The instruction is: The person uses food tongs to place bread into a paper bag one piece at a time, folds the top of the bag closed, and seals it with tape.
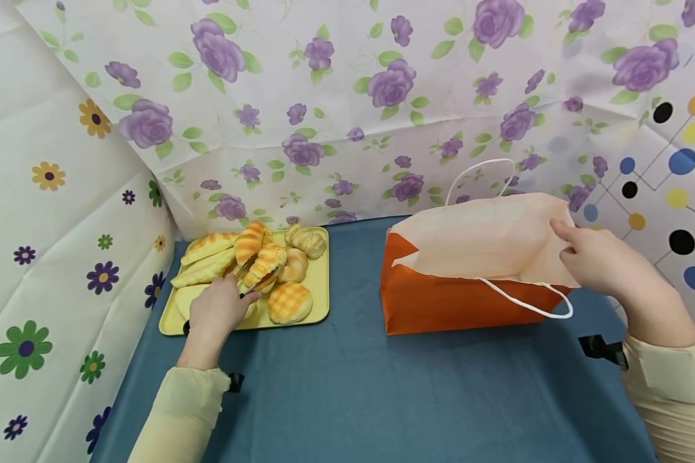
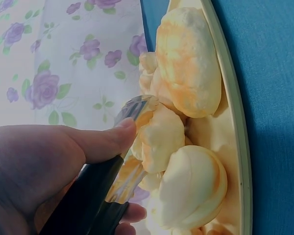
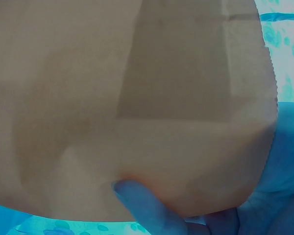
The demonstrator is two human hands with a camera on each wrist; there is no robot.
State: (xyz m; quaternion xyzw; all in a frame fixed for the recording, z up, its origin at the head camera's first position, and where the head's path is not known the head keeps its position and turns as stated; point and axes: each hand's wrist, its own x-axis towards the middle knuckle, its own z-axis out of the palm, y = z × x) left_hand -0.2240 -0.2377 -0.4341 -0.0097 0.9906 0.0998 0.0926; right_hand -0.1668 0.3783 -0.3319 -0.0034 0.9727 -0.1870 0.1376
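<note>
My left hand (image 1: 217,307) grips a pair of tongs (image 2: 85,193) by the black handles, with the thumb along the upper arm. Between the tongs' shiny ends is a bread roll (image 2: 161,137), browned on top, over the yellow tray (image 1: 322,302). Around it lie a round bun (image 1: 289,302), a twisted roll (image 1: 305,240) and long loaves (image 1: 204,267). On the right, my right hand (image 1: 605,260) pinches the rim of an orange paper bag (image 1: 457,308), thumb inside and fingers behind. The bag's mouth gapes toward me, showing its pale inside.
White cord handles (image 1: 524,303) hang from the bag's front and rise at its back. A blue cloth (image 1: 347,379) covers the table. Behind stands a flowered curtain (image 1: 301,116), with patterned sheets at both sides.
</note>
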